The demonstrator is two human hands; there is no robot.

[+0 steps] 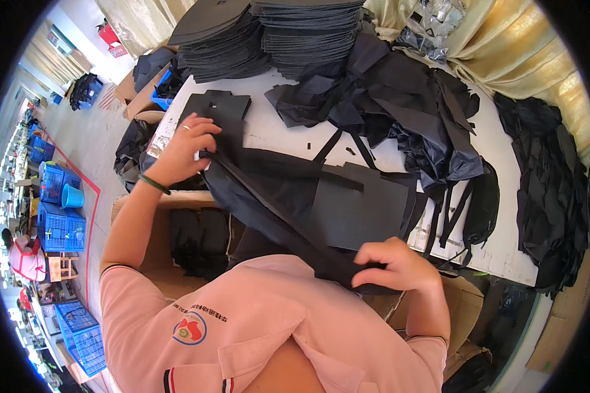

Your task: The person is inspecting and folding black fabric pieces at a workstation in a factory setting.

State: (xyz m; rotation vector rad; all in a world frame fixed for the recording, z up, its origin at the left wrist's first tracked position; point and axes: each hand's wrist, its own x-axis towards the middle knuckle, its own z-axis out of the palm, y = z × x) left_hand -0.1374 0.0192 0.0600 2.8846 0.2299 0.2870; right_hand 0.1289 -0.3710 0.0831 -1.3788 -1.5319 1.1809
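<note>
A long piece of black fabric [262,183], perhaps an unfinished bag, stretches slantwise in front of me over the table's near edge. My left hand [185,149], with a ring and a dark wristband, has its fingers closed on the fabric's upper left end. At the lower right end, my right hand [396,265] grips the same fabric's edge between thumb and fingers. On the fabric, near my right hand, lies a stiff dark grey panel [359,206]. Another notched dark panel [210,108] rests beyond my left hand, partly blurred there.
Tall stacks of dark panels [308,39] stand at the back of the white table [269,134]. Crumpled black fabric pieces [406,98] and straps cover its right side. Open cardboard boxes [154,255] sit below the near edge. Blue crates [62,226] line the floor at left.
</note>
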